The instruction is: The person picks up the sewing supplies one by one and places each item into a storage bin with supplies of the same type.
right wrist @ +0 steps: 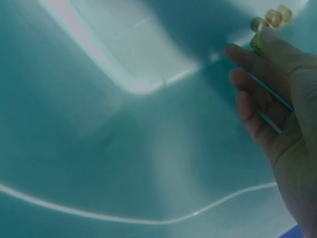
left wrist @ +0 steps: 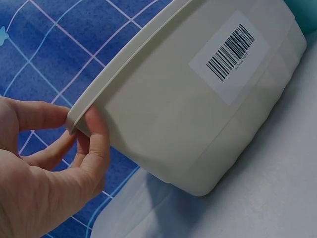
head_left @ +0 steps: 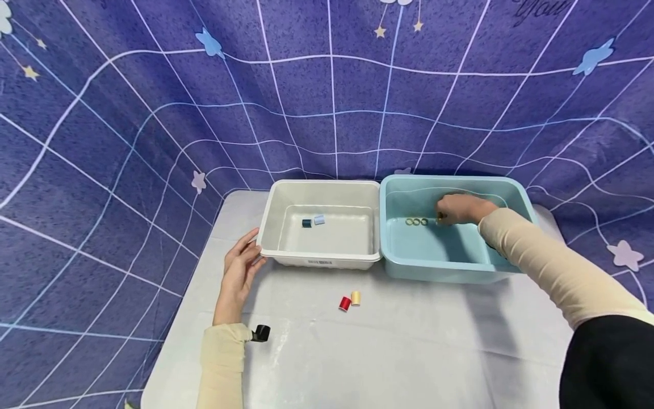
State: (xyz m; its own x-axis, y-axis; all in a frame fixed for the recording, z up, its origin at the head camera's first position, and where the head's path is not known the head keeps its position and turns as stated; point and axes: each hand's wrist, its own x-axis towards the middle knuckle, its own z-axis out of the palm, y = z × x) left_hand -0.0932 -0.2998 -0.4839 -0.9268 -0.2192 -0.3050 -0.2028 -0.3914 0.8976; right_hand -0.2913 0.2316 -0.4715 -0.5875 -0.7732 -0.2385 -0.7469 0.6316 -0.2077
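Observation:
My left hand (head_left: 240, 271) grips the rim of the white bin (head_left: 321, 257) at its front left corner. In the left wrist view the thumb and fingers pinch that rim from both sides. My right hand (head_left: 458, 208) reaches down into the light blue bin (head_left: 439, 271) beside it. Between its thumb and forefinger is a small gold ring (right wrist: 256, 43) with a textured surface, partly hidden by the fingertips. Three more gold rings (head_left: 416, 221) lie in a row on the blue bin's floor, just left of this hand.
Inside the white bin lie a dark thread spool (head_left: 306, 223) and a light blue spool (head_left: 319, 220). A red spool (head_left: 344, 304) and a yellow spool (head_left: 355, 298) are on the white-covered table (head_left: 388, 358) in front. A patterned blue curtain (head_left: 306, 85) hangs behind.

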